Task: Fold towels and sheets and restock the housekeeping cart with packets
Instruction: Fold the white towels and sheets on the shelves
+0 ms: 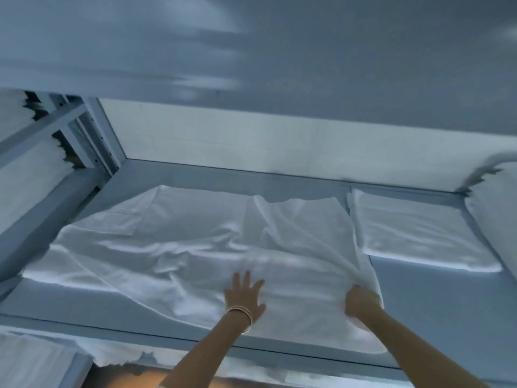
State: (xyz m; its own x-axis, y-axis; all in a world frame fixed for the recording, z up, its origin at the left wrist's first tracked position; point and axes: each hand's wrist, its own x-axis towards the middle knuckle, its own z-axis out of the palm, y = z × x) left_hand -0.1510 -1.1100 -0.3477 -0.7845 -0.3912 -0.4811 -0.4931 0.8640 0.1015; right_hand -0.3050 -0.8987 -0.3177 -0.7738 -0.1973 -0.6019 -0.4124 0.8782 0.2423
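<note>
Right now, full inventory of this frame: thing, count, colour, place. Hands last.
sheet: 1, white, spread rumpled across the shelf, middle to left
folded linen: 1, white, flat on the shelf, right of the sheet
stacked linen: several piles, white, in the rack at left; more at far right and bottom left, blurred
shelf: 1, grey, under the sheet
upper shelf: 1, grey, overhead
bracelets: a few thin bands, pale, on the left wrist
left hand: fingers spread, pressing flat on the sheet's near part
right hand: gripping the sheet's bunched near right edge
</note>
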